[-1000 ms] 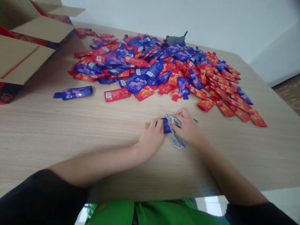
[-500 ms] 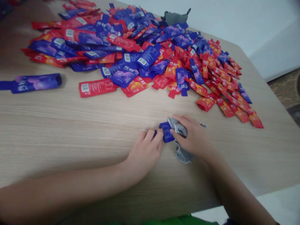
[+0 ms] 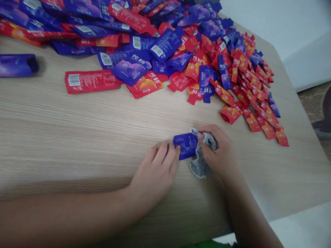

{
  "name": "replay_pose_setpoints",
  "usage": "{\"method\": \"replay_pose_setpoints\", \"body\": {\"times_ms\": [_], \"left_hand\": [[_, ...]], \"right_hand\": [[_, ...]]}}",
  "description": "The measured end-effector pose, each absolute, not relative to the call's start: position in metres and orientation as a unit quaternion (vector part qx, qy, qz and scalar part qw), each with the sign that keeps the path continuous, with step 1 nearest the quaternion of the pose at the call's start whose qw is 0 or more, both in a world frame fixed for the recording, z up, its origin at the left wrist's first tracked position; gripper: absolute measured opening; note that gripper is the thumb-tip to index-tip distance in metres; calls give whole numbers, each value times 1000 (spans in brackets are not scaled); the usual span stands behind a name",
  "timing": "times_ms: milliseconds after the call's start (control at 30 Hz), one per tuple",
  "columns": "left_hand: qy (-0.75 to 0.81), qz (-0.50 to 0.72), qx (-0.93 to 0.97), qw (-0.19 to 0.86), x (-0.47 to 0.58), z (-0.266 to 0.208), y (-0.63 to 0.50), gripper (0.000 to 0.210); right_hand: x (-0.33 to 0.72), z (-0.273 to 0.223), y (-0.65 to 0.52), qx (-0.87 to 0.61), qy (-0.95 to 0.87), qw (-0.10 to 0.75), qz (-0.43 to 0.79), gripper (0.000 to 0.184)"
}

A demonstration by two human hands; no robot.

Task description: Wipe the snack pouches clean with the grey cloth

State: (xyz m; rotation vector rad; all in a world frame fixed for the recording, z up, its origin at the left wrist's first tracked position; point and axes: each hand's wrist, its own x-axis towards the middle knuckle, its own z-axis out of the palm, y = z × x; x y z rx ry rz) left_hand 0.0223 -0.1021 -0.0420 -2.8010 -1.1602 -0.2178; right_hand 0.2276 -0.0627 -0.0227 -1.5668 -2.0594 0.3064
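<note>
A blue pouch [image 3: 185, 146] lies on the wooden table with small printed text facing up. My left hand [image 3: 159, 165] presses its left end, fingers bent over the narrow tab, part of which shows between them. Bunched in the fingers of my right hand [image 3: 218, 150] is a grey cloth [image 3: 200, 163] with a pale edge. That cloth touches the right end of the pouch and covers it.
A big heap of red and blue pouches [image 3: 165, 44] spreads across the far side of the table [image 3: 103, 127]. One blue pouch [image 3: 18, 65] lies apart at the far left. A red pouch [image 3: 90, 81] sticks out from the heap's near edge.
The cloth in my right hand has shifted right along the pouch, so more of its printed face shows. My left hand still holds the tab end. The view has tilted closer and lower.
</note>
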Motion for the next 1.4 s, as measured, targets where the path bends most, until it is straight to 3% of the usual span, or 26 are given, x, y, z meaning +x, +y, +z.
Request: {"method": "replay_pose_setpoints", "body": {"times_ms": [267, 833, 1033, 1233, 1400], "left_hand": [[-362, -60, -928, 57, 22, -41, -105, 39], [-368, -22, -928, 57, 24, -35, -103, 40], [-375, -24, -924, 67, 24, -38, -102, 43], [-382, -26, -921, 74, 24, -39, -103, 43], [-378, -57, -920, 82, 23, -41, -104, 38]], "right_hand": [[193, -22, -70, -538, -834, 107, 65, 36], [234, -26, -74, -660, -728, 179, 41, 17], [260, -22, -72, -727, -663, 167, 57, 23], [232, -11, -73, -667, -682, 292, 69, 11], [192, -18, -77, -576, -791, 186, 89, 20]]}}
